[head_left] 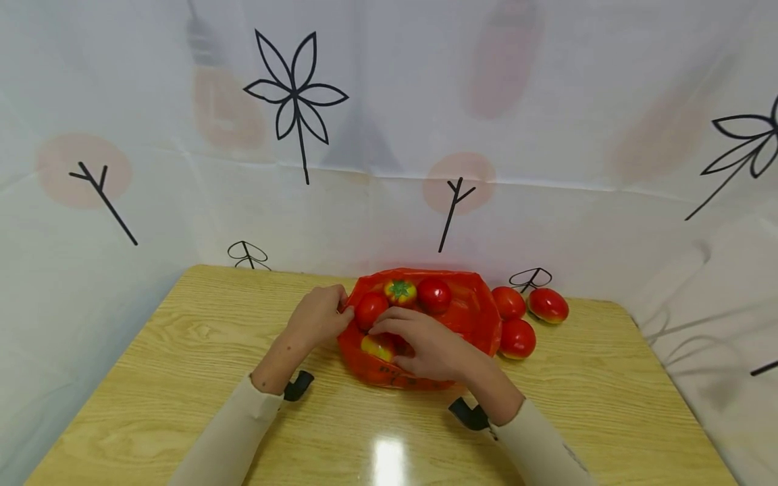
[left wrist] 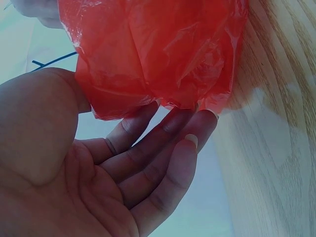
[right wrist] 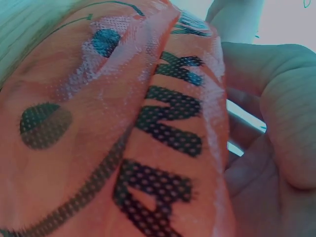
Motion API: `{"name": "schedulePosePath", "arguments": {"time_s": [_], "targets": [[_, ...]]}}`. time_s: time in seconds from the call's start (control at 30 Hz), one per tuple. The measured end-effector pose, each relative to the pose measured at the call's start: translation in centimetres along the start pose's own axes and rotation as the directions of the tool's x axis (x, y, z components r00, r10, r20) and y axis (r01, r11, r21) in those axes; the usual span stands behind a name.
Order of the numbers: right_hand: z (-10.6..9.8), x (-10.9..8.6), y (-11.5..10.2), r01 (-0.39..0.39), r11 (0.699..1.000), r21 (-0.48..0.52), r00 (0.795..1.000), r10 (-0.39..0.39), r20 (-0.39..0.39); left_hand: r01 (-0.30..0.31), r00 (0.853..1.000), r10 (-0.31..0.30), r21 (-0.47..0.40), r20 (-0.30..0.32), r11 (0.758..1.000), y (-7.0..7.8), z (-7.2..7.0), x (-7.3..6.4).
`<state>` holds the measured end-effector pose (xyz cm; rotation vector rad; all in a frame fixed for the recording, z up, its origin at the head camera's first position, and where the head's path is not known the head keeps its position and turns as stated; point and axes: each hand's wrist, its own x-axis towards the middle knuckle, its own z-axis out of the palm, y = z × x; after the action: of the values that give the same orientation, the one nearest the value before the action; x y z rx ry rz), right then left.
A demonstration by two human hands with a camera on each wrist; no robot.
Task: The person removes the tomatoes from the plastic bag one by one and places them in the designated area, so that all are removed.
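Note:
A red plastic bag (head_left: 480, 317) lies with its mouth spread wide on the table. Inside it are several tomatoes, among them a plain red tomato (head_left: 371, 310), a yellow tomato with a green star-shaped top (head_left: 400, 291) and a glossy red one (head_left: 434, 295). My left hand (head_left: 317, 314) grips the bag's left edge; in the left wrist view its fingertips touch the red plastic. My right hand (head_left: 425, 344) reaches over the front rim, its fingers and thumb curled about a yellow-and-red tomato (head_left: 378, 347). In the right wrist view the printed bag hides those fingertips.
To the bag's right, outside it, lie a red tomato (head_left: 508, 303), another red tomato (head_left: 517, 339) and a shiny red fruit with some yellow (head_left: 549, 306). The wooden table (head_left: 152, 378) meets a pale patterned cloth (head_left: 377, 135) at its back edge.

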<state>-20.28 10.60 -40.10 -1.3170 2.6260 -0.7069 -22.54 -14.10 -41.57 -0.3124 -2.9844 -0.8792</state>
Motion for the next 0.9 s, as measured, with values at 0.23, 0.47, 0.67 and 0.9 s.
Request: {"name": "schedulePosePath", "arguments": {"time_s": [0.23,0.47,0.67,0.9], "targets": [[0.5,0.3,-0.1,-0.002,1.0,-0.021,0.999,0.003,0.048,0.002,1.0,-0.002,0.015,-0.002,1.0,0.0,0.0,0.0],[1.3,0.3,0.1,0.005,0.998,-0.068,0.998,0.0,0.064,0.005,1.0,-0.005,0.03,0.006,1.0,0.1,0.0,0.0],[1.7,0.2,0.2,0.029,0.994,-0.103,0.999,-0.025,0.041,-0.006,1.0,0.006,0.031,0.003,0.999,0.0,0.1,0.0],[1.8,0.2,0.2,0.047,0.993,-0.105,0.999,-0.045,0.02,-0.017,1.0,0.017,0.026,-0.003,1.0,0.0,0.1,0.0]]}}
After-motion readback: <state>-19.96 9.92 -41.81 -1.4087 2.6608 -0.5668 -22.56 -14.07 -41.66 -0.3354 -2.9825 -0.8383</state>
